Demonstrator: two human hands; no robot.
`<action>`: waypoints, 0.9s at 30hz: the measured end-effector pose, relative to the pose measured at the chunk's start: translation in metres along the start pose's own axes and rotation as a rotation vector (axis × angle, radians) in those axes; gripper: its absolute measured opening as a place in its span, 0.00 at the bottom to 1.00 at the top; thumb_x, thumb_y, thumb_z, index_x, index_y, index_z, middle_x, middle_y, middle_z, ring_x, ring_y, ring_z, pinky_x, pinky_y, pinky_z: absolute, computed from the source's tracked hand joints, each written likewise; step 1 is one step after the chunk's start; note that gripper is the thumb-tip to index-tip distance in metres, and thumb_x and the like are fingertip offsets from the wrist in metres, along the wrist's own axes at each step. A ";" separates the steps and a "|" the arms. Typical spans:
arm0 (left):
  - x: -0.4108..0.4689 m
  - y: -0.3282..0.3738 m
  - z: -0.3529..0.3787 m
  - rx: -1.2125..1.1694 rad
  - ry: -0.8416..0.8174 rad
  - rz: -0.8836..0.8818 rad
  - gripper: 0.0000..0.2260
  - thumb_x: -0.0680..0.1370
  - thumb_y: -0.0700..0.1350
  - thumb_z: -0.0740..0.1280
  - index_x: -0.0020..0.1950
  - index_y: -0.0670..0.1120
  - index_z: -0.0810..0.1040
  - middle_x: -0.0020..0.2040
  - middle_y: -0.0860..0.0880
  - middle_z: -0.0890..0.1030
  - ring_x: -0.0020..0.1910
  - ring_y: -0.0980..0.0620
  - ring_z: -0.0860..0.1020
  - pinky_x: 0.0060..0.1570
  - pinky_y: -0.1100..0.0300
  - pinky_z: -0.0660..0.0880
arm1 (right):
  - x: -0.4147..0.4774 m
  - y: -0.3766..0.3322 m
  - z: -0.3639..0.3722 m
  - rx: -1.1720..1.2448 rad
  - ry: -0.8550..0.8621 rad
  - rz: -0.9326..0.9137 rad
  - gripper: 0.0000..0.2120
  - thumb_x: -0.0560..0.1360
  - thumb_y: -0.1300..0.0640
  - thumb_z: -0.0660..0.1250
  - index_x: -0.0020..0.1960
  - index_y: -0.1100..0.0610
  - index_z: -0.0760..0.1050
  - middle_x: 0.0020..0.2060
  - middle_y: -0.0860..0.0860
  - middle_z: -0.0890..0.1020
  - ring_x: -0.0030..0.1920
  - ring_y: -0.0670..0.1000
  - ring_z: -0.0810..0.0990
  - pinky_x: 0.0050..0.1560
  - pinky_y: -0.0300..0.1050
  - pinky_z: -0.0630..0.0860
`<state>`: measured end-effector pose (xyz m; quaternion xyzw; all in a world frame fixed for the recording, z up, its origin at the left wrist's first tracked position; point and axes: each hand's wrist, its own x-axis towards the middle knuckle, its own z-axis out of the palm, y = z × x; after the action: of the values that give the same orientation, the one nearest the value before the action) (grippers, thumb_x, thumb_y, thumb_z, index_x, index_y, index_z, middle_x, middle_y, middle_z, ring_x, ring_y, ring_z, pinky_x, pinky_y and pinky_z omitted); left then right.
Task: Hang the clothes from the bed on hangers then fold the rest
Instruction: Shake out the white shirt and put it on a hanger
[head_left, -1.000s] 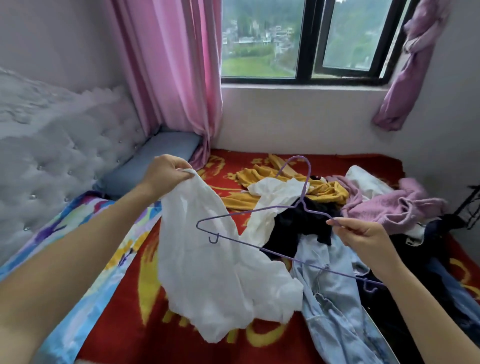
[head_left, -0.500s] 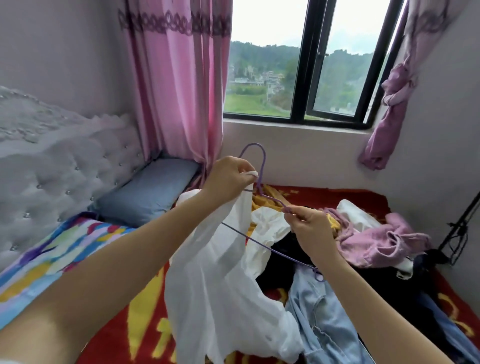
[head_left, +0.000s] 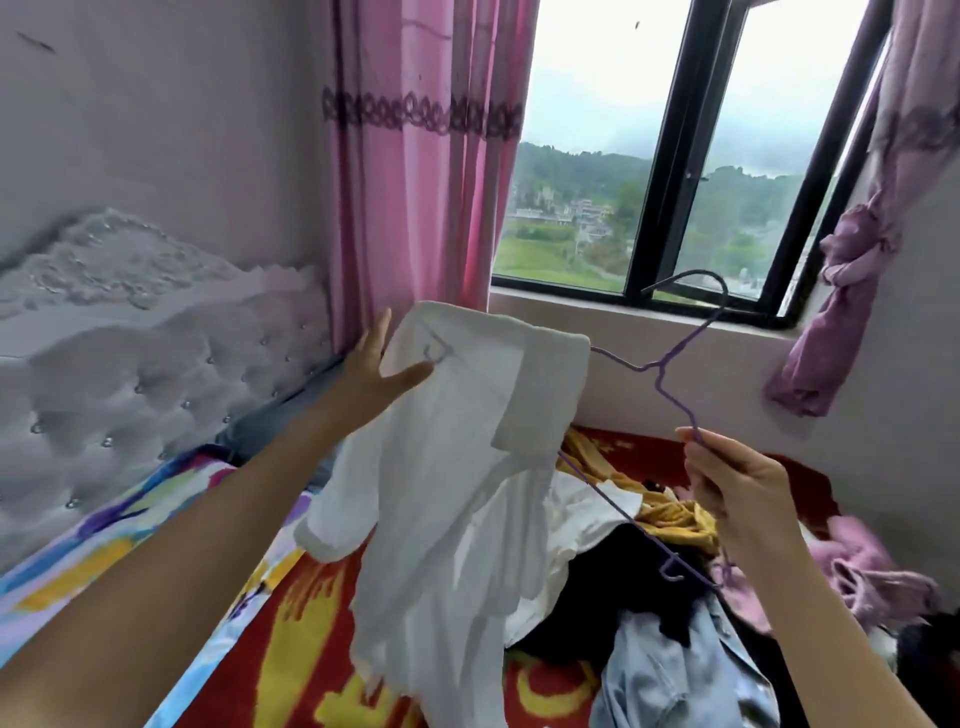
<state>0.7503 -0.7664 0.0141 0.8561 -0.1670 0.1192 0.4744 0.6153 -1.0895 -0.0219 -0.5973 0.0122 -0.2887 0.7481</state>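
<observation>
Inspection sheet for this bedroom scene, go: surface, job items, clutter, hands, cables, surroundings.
Surface: bed with red blanket, patterned sheet along its left edge.
Job's things: white shirt draped over one end of purple hanger; other end bare.
Clutter: yellow garment, black garment, denim garment and pink garment heaped on the bed.
Hands: left hand open, fingers against the shirt's shoulder; right hand grips the hanger's bare arm.
Cables: nothing seen.
Surroundings: tufted headboard, pink curtain, window.
</observation>
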 end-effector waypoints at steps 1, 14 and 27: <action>0.002 -0.005 0.003 -0.074 -0.055 -0.007 0.28 0.76 0.51 0.67 0.73 0.47 0.62 0.69 0.52 0.67 0.69 0.54 0.66 0.65 0.62 0.62 | 0.005 0.000 -0.002 0.001 -0.016 0.010 0.21 0.73 0.73 0.61 0.36 0.53 0.85 0.20 0.47 0.70 0.19 0.40 0.62 0.20 0.31 0.54; 0.033 0.057 -0.035 -0.118 0.046 0.249 0.12 0.77 0.52 0.65 0.34 0.50 0.75 0.26 0.56 0.76 0.24 0.64 0.72 0.26 0.73 0.68 | 0.050 0.016 -0.050 0.130 -0.007 0.135 0.24 0.75 0.74 0.53 0.38 0.59 0.84 0.23 0.51 0.59 0.27 0.49 0.51 0.27 0.34 0.48; 0.048 0.087 -0.034 0.073 -0.155 0.435 0.29 0.61 0.78 0.60 0.58 0.69 0.68 0.59 0.60 0.73 0.52 0.70 0.72 0.52 0.63 0.71 | 0.066 0.017 -0.017 0.065 -0.066 0.074 0.15 0.71 0.71 0.62 0.38 0.58 0.85 0.21 0.48 0.68 0.23 0.42 0.58 0.21 0.29 0.53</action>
<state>0.7580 -0.7885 0.1164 0.8231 -0.3792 0.1587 0.3917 0.6716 -1.1323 -0.0205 -0.5811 0.0003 -0.2411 0.7773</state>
